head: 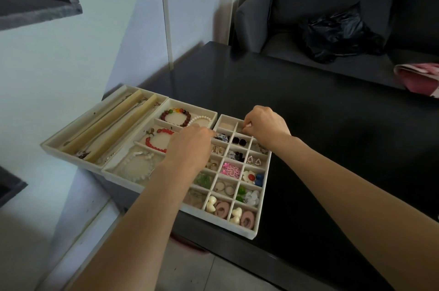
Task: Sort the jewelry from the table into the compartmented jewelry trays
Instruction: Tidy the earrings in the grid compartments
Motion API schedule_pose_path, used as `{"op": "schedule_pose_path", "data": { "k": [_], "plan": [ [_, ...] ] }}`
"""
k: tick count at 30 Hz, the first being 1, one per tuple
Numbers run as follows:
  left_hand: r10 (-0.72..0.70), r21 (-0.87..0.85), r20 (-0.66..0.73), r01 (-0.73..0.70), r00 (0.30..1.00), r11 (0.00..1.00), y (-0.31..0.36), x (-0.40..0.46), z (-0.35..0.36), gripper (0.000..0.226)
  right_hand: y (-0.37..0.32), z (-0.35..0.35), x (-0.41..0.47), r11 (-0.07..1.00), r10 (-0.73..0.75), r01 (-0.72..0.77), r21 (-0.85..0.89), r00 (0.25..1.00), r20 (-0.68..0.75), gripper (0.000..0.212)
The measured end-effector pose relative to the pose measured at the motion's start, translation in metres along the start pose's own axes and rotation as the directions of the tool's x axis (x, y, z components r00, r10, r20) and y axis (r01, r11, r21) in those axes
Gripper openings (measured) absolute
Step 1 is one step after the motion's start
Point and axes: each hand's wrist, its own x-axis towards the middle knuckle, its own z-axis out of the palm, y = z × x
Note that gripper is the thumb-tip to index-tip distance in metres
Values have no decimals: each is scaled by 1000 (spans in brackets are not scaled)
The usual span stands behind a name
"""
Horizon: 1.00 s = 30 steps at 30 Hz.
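right hand pinching something tiny over earring tray far cell | left hand curling, grip unclear | likely light, slippery; taking by fingertips

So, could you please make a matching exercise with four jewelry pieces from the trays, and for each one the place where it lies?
Things:
1. red bead bracelet
2. pink flower-shaped piece
3. pair of black square earrings
4. cream duck-shaped piece with pink oval

Places:
A. nearest row of the many-celled tray, right cell
B. middle tray, beside the left hand
C. many-celled tray, middle column, about halfway down
D. many-celled tray, second row from the far end, near the right hand

Pairs: 1-B, 2-C, 3-D, 4-A
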Motion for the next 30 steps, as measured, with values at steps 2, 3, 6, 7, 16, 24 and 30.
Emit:
{"op": "schedule_pose_path", "data": {
  "k": [2, 3, 6, 7, 16, 24, 30],
  "plan": [
    [-1, -1, -3, 1, 1000, 1000, 0, 0, 0, 45, -5, 3, 2, 999, 17, -17, -32, 1000, 3, 16],
    [-1, 2, -3, 1, 1000, 1000, 0, 0, 0, 45, -6, 4, 3, 999, 21, -20, -45, 1000, 5, 15],
    [-2, 3, 0, 2, 1000, 1000, -1, 1, 0, 45, -7, 6, 4, 998, 13, -13, -64, 1000, -3, 15],
    [-2, 3, 1, 2, 1000, 1000, -1, 1, 0, 45, -7, 6, 4, 997, 5, -6, -72, 1000, -7, 15],
    [7, 16, 4, -7, 1000, 1000, -2, 2, 1, 43, -4, 1, -1, 995, -46, 46, -86, 999, -7, 17],
    [19, 19, -1, -19, 1000, 1000, -2, 3, 2, 43, -7, 2, -1, 999, 25, -25, -31, 1000, 10, 17],
    [25, 15, 2, -25, 1000, 1000, -3, 4, 4, 42, -5, 0, -3, 997, 30, -30, 75, 1000, 3, 15]
  ]
}}
